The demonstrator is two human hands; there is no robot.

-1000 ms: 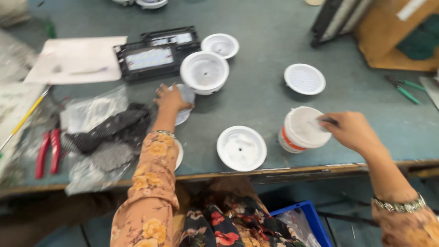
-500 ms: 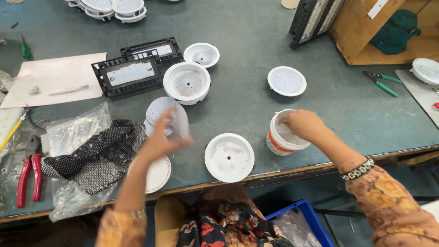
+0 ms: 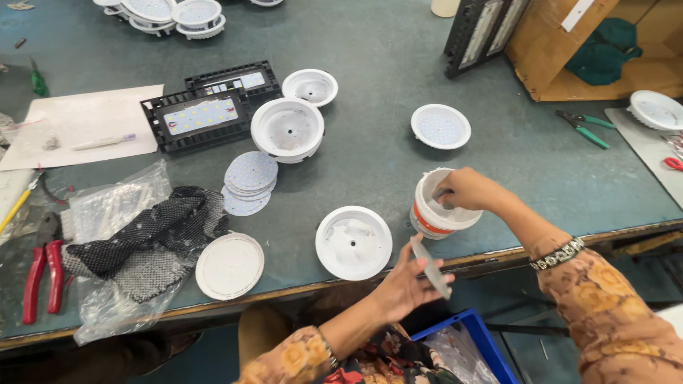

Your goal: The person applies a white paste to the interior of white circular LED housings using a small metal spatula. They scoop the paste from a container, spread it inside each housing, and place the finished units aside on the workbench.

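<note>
Fingers (image 3: pixel 442 193) of right hand (image 3: pixel 466 190) are dipped into the small white plastic tub with red band (image 3: pixel 435 213), curled together inside the rim; whether they pinch anything in there I can't tell, contents hidden. Left hand (image 3: pixel 407 284) sits below the counter (image 3: pixel 370 163) edge, fingers closed round a thin pale translucent disc (image 3: pixel 430 267), held edge-on and tilted, so its long axis runs diag. from upper-left near the tub down to lower-right.

Key relation: disc's top edge is just beside the tub's lower-left wall, nearly touching. Tub stands upright at the counter's front edge, directly above-right of left hand. White round lamp housing w/ centre hole (image 3: pixel 353 242) lies just left of the tub, open side up, and up-left of the left hand. Left hand is nearer to that housing; right hand is already in the tub.

Rest on counter:
- stack of flat round LED boards (image 3: pixel 250 178), mid-left
- flat white round cover (image 3: pixel 230 265), near front edge
- larger white housing (image 3: pixel 287 129) behind the stack
- black rectangular LED panel (image 3: pixel 199 117), far left-centre
- black-and-white mesh cloth on clear plastic bag (image 3: pixel 149 235)
- red-handled pliers (image 3: pixel 39 274), far left
- green-handled cutters (image 3: pixel 583 128), far right

Blue plastic crate (image 3: pixel 469 341) under the counter, by the knees.
</note>
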